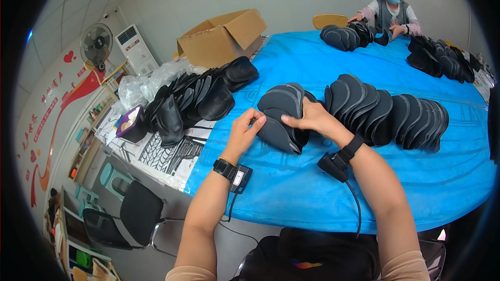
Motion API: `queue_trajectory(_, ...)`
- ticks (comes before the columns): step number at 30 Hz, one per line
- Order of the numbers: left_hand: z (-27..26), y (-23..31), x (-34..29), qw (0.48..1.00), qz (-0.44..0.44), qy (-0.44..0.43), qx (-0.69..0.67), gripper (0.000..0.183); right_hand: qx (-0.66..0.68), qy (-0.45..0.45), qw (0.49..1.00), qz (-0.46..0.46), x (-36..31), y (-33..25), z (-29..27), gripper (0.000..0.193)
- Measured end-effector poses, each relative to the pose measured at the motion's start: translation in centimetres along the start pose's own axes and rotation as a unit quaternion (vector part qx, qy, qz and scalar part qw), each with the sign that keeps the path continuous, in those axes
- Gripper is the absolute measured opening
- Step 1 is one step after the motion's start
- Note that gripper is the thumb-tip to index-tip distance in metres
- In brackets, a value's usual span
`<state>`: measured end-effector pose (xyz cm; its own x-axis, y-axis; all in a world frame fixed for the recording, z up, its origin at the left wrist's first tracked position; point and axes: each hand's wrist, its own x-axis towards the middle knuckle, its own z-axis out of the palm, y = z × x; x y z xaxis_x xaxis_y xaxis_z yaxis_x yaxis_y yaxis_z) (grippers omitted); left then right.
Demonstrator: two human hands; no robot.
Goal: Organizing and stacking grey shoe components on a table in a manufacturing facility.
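Observation:
A dark, curved, padded piece with a rounded outline (pixel 279 103) is between my hands above the blue-covered table; its exact kind I cannot make out. My left hand (pixel 245 131) pinches its left edge, with thumb and fingertips together. From the right, my right hand (pixel 316 117) grips it, thumb across the front and fingers behind, mostly hidden. Just right of that hand, a row of similar nested pieces (pixel 359 105) lies on the table. A second stack (pixel 419 120) continues farther right. Each wrist wears a strapped black device with a cable.
A heap of black pieces (pixel 190 99) lies at the left beside a purple basket (pixel 131 127) and clear plastic bags (pixel 151 80). Behind stands an open cardboard box (pixel 224 36). Across the blue table cover (pixel 291 60), another person (pixel 391 15) handles similar stacks. A black chair (pixel 140 213) stands lower left.

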<state>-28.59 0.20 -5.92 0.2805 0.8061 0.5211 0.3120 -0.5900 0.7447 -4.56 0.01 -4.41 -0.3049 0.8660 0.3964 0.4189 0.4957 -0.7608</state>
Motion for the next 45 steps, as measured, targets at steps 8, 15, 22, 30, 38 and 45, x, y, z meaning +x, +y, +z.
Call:
queue_trajectory(8, 0.7, 0.3, 0.0, 0.99, 0.061, 0.104, -0.079, 0.036, -0.058, 0.117, 0.986, 0.101, 0.9, 0.2, 0.4, 0.054)
queue_trajectory(15, -5.0, 1.9, -0.1, 0.966, 0.006, -0.25, -0.061, 0.072, -0.071, 0.117, 0.986, 0.097, 0.5, 0.3, 0.3, 0.054)
queue_trajectory(22, -3.5, 1.0, -0.6, 0.947, 0.021, -0.276, 0.163, 0.046, -0.075, 0.101, 0.989, 0.083, 0.6, 0.3, 0.1, 0.058)
queue_trajectory(30, -5.6, -0.3, -0.7, 0.964, -0.12, -0.188, -0.144, 0.04, -0.17, 0.154, 0.972, -0.051, 0.0, -3.7, -1.0, 0.056)
queue_trajectory(38, -3.2, 0.0, -0.5, 0.904, -0.033, 0.023, -0.426, 0.04, -0.103, 0.057, 0.984, -0.134, -1.8, -8.9, -1.7, 0.034)
queue_trajectory(45, -0.7, 2.9, -1.5, 0.954, 0.047, -0.007, -0.298, 0.072, -0.028, 0.069, 0.97, -0.231, -1.9, -9.9, -3.2, 0.028)
